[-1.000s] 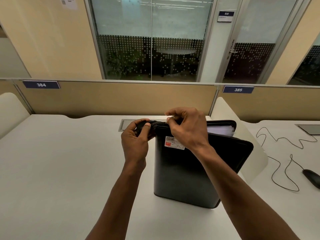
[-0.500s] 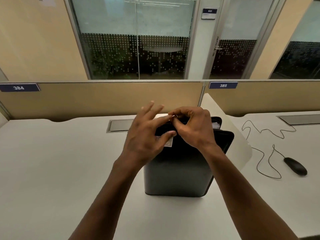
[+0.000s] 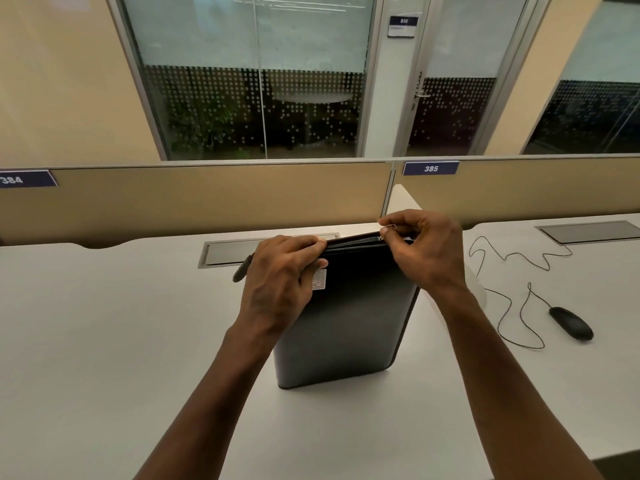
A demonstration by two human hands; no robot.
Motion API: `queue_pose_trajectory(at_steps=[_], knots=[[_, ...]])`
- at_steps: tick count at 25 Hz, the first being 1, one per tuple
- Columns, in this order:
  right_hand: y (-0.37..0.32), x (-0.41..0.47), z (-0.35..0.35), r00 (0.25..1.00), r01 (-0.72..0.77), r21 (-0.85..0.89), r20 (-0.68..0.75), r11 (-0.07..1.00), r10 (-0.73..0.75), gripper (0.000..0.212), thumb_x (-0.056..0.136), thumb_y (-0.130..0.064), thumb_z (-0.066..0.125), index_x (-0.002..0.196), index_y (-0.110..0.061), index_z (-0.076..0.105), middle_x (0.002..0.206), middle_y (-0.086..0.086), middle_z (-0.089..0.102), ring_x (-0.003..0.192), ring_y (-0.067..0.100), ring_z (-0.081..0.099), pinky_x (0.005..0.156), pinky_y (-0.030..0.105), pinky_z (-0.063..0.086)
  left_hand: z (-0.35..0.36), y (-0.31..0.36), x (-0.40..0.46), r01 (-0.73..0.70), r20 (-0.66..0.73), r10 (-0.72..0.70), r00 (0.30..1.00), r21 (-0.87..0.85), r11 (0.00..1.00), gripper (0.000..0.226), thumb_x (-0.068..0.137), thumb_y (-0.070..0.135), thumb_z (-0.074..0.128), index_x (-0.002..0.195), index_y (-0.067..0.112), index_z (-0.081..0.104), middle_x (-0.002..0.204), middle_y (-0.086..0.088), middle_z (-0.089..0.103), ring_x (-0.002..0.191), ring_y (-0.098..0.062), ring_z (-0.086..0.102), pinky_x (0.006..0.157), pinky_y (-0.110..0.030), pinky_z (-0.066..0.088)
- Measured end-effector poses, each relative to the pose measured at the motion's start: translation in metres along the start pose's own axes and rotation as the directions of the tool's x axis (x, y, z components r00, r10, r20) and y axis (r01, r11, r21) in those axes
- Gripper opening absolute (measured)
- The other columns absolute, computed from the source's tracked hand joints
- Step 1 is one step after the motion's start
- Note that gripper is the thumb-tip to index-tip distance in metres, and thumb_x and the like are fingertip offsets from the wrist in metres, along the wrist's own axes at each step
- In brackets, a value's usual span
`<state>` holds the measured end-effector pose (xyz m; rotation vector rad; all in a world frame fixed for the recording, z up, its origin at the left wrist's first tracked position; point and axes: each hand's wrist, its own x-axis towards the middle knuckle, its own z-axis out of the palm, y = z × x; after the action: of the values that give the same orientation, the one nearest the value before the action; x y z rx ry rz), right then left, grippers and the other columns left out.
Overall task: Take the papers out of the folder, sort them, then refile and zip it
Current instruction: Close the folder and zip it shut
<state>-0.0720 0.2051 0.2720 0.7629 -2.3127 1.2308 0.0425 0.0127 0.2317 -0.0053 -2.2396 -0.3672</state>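
One black leather zip folder is standing upright on the white table, its top edge zipped partway. The left hand is gripping the top left corner, while the right hand is pinching the metal zipper pull (near the right corner). A black corded mouse is lying well apart.

Dim, warm indoor light; ceiling-lamp reflections in glass partition; wide-angle bending at edges; sharp w/ soft shadows.
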Motion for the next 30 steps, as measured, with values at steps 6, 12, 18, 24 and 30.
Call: queue_pose_trajectory(at_steps=[6,12,18,24,30], knots=[[0.015,-0.009,-0.002,0.999,-0.054,0.184,0.003,0.981,0.054,0.016,0.088,-0.021,0.077,0.103,-0.018,0.079,0.098,-0.005,0.077,0.09,0.004,0.072,0.083,0.017,0.058,0.025,0.048,0.016,-0.1,0.207,0.07,0.976,0.14,0.985,0.049,0.089,0.043,0.068,0.134,0.023,0.062,0.133,-0.005,0.064,0.115,-0.028,0.06,0.096,-0.044,0.047],[0.035,-0.006,-0.02,0.978,-0.145,0.189,-0.12,0.971,0.169,0.013,0.087,-0.019,0.078,0.1,-0.017,0.079,0.095,-0.004,0.077,0.086,0.004,0.071,0.084,0.017,0.058,0.049,0.056,0.024,-0.075,0.094,0.064,0.994,0.127,0.989,0.03,0.087,0.027,0.075,0.116,0.022,0.073,0.113,0.003,0.072,0.088,-0.027,0.063,0.073,-0.037,0.047],[0.059,-0.013,-0.022,0.91,-0.339,0.526,-0.026,0.78,0.414,0.01,0.085,-0.011,0.079,0.093,-0.018,0.079,0.088,0.003,0.078,0.088,0.022,0.074,0.086,0.046,0.061,0.045,0.074,0.027,-0.029,0.127,0.017,0.992,0.094,0.995,0.036,0.086,0.035,0.074,0.12,0.024,0.071,0.112,0.002,0.072,0.092,-0.027,0.065,0.078,-0.039,0.049],[0.061,-0.019,-0.022,0.882,-0.395,0.598,0.034,0.697,0.471,0.01,0.088,-0.009,0.075,0.095,-0.016,0.077,0.096,0.006,0.077,0.091,0.021,0.074,0.089,0.04,0.061,0.068,0.102,0.036,-0.136,0.179,0.109,0.978,0.146,0.98,0.034,0.089,0.034,0.071,0.123,0.028,0.069,0.109,0.004,0.073,0.081,-0.027,0.063,0.068,-0.035,0.041],[0.09,-0.048,-0.009,0.705,-0.589,0.673,0.158,0.448,0.691,0.011,0.091,-0.007,0.071,0.093,-0.016,0.076,0.101,0.007,0.075,0.097,0.025,0.072,0.086,0.035,0.06,0.066,0.098,0.031,-0.094,0.113,0.083,0.99,0.089,0.992,0.019,0.089,0.03,0.072,0.108,0.029,0.077,0.11,0.008,0.074,0.084,-0.023,0.065,0.07,-0.035,0.045]])
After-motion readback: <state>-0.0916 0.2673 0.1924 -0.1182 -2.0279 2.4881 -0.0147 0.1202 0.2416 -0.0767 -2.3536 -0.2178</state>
